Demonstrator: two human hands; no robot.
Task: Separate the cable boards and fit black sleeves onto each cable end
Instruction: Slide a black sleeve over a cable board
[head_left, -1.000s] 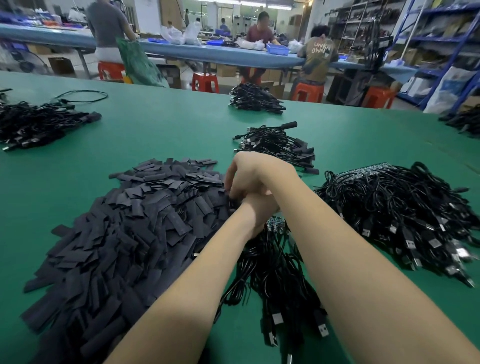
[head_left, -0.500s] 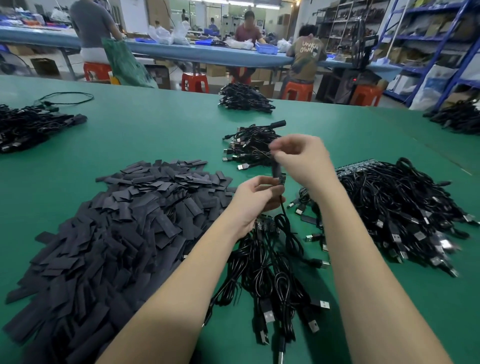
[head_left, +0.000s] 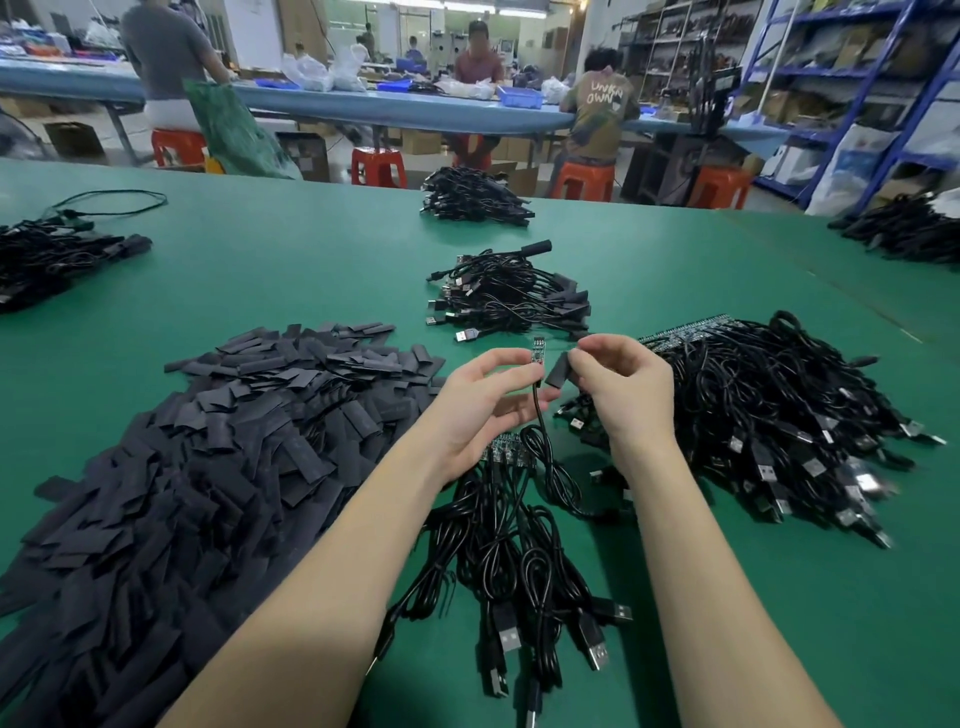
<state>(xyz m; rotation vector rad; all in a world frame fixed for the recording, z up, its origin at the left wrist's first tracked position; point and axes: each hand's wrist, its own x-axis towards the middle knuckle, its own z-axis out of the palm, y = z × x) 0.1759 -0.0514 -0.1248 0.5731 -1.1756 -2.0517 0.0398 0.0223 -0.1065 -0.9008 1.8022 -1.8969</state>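
— Where's the cable end right now?

— Up off the tabletop (head_left: 727, 597), between the two hands. The left hand (head_left: 488, 400) pinches the cable (head_left: 538, 410) just under its small board (head_left: 537, 349), so the board stands nearly upright, long axis vertical, free tip pointing up.

— And the sleeve?

— The right hand (head_left: 618, 387) holds one black sleeve (head_left: 557, 371) in closed fingers (head_left: 579, 358). It sits just beside the board, to its right and a little lower, tilted. They look apart, not touching. I can't tell whether the sleeve's mouth is squeezed open; it's too small to read.

— So what does the next move turn on?

— In my judgement, lining the sleeve's long axis up with the board's and bringing its opening over that upper tip, then sliding down. The right hand is the nearer one for that; the left only has to hold steady.

— Anything in the way?

— Nothing between them. The cable hangs down to a bundle of cables (head_left: 519, 561) on the tabletop, which could tug. The sleeve pile (head_left: 208, 457) lies to the left, a heap of unseparated cables (head_left: 779, 405) to the right, and what looks like a pile of sleeved cables (head_left: 514, 296) beyond the hands.
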